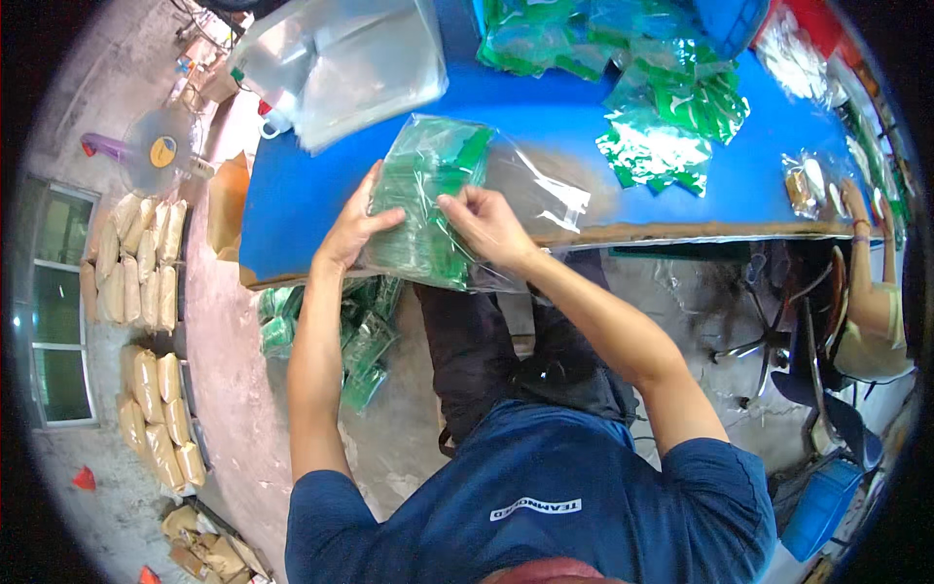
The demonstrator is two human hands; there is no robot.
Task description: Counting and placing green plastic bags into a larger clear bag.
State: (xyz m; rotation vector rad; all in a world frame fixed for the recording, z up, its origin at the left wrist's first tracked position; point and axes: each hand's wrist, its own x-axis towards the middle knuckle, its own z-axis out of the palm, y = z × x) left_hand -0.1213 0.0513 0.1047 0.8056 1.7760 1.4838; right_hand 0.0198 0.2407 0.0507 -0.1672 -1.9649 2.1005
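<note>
A clear plastic bag [530,180] with a stack of green packets [428,195] in it is held at the front edge of the blue table [321,185]. My left hand [352,226] grips its left side, thumb on top and fingers along the far edge. My right hand [486,226] is closed in a pinch on the film near the stack's right side. The bag's loose end spreads out to the right beyond that hand. What lies under the bag is hidden.
Large clear bags [370,68] lie at the table's back left. Green packets [671,117] are piled at the back right, by a blue bin [730,24]. More green packets [365,350] lie below the table. A co-worker [871,292] sits at the right. Brown packages [146,263] stand at the left.
</note>
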